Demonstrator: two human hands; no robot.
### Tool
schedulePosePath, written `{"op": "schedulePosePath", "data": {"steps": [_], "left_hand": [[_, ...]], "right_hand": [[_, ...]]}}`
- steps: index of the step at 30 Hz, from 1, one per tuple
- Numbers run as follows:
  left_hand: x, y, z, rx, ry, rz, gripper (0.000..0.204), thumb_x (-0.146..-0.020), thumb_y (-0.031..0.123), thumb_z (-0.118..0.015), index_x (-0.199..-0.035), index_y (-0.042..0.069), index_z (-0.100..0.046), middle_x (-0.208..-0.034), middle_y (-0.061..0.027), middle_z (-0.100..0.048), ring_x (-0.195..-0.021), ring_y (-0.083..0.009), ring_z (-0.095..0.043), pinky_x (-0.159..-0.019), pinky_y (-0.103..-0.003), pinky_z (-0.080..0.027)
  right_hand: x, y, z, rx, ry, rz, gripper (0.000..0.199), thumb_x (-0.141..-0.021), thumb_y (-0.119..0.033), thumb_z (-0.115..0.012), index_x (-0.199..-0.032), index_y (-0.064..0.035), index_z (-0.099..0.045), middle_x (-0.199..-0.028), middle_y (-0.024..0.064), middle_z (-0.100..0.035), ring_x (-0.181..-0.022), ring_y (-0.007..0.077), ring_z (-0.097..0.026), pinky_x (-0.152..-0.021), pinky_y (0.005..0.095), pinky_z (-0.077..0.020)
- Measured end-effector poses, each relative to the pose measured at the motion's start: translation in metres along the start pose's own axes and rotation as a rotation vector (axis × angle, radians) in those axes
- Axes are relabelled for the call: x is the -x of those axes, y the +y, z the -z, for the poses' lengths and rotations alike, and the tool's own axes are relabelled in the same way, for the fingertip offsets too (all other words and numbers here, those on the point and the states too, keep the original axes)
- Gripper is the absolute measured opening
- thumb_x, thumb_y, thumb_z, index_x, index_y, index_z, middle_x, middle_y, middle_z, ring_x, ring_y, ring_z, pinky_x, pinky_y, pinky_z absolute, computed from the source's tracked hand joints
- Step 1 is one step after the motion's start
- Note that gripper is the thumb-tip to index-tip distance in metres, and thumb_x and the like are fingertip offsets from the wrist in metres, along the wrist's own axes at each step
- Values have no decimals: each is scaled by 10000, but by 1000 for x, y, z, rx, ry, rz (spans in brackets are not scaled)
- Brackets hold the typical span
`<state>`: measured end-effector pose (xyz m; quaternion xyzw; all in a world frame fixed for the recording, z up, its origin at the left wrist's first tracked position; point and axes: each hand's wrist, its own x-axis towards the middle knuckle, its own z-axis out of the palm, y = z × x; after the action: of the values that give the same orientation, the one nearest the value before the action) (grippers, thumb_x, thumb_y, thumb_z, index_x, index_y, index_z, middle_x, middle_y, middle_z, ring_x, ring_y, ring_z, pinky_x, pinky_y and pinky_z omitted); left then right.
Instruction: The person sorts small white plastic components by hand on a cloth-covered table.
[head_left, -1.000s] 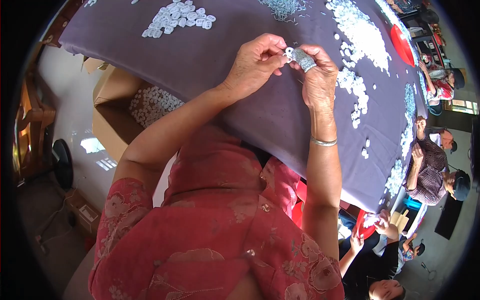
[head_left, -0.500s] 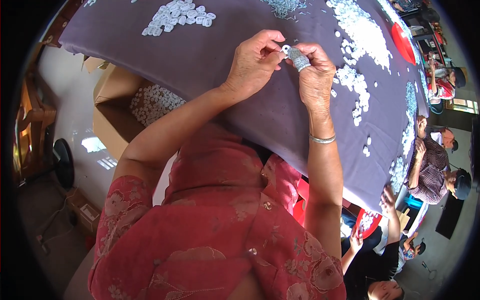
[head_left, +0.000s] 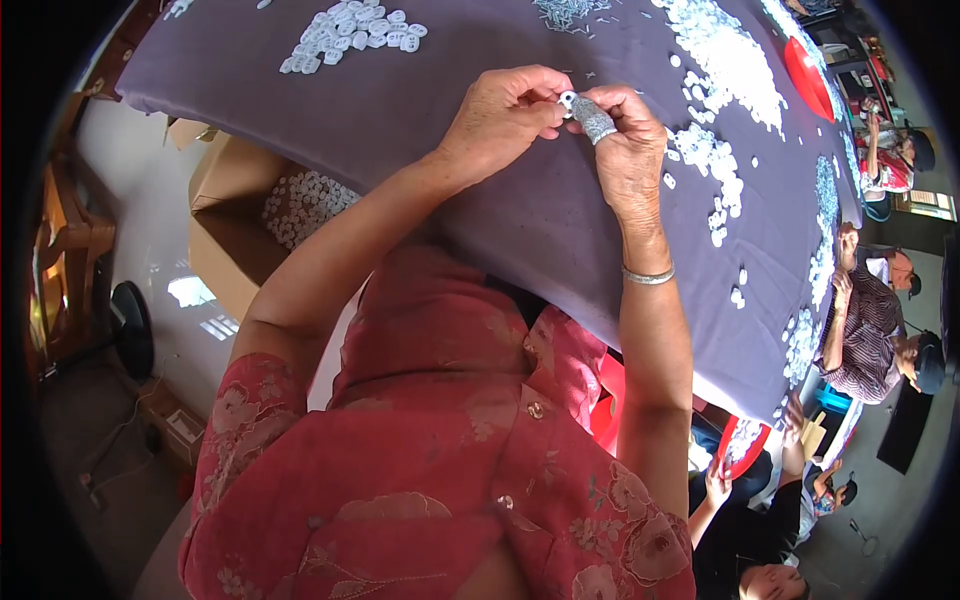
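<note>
Both hands meet over the near part of the cloth-covered table. Between their fingertips is a small white plastic piece with a hole (head_left: 567,101). My left hand (head_left: 497,125) pinches it from the left, the fingers closed and bent. My right hand (head_left: 632,165) holds at the piece's right side, its thumb wrapped in a grey, speckled cover (head_left: 595,122). The thumb and fingers hide most of the piece, and any smaller part at it cannot be made out. Beyond the hands lies a heap of thin metal pins (head_left: 566,14).
White pieces lie in a pile (head_left: 350,35) at the far left and a larger heap (head_left: 725,70) at the right. A cardboard box (head_left: 225,235) of white pieces stands below the table's left edge. At right, a person holds a red basin (head_left: 738,468); several others sit beyond.
The two hands stay together at the white piece with only slight finger movement. The whole view has shifted a little. The person with the red basin has moved a hand slightly.
</note>
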<state>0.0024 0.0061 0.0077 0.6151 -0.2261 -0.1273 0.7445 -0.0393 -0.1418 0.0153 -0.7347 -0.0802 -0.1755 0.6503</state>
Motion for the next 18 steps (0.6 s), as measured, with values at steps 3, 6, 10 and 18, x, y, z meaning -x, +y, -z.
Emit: {"op": "schedulePosePath", "data": {"steps": [3, 6, 10, 18], "left_hand": [[1, 7, 3, 59, -28, 88, 196, -858, 50, -543, -1037, -8, -597, -923, -66, -610, -816, -132, -608, -730, -256, -524], [1, 16, 3, 76, -15, 162, 207, -873, 81, -529, -1045, -14, -595, -923, -70, -610, -817, -133, -608, -731, -262, -529], [0, 13, 4, 72, -5, 140, 217, -879, 107, -535, -1041, -23, -600, -914, -72, -612, -800, -132, -606, -720, -263, -533], [-1, 6, 5, -8, 41, 105, 207, -879, 139, -562, -1009, -9, -626, -878, -47, -618, -762, -104, -587, -693, -245, -525]], "right_hand": [[0, -1, 0, 7, 14, 4, 86, -825, 70, -559, -867, 2, -590, -840, 51, -620, -742, 105, -589, -657, 235, -529], [1, 1, 0, 46, 25, 38, 89, -818, 78, -568, -863, 2, -578, -846, 47, -618, -740, 102, -590, -663, 236, -526], [3, 2, -2, 65, 33, 110, 101, -811, 88, -572, -864, 3, -571, -857, 42, -616, -760, 95, -588, -686, 233, -519], [5, -1, -4, 226, -11, 104, 198, -782, 78, -616, -942, -20, -554, -862, 6, -614, -756, 60, -572, -681, 211, -496]]}}
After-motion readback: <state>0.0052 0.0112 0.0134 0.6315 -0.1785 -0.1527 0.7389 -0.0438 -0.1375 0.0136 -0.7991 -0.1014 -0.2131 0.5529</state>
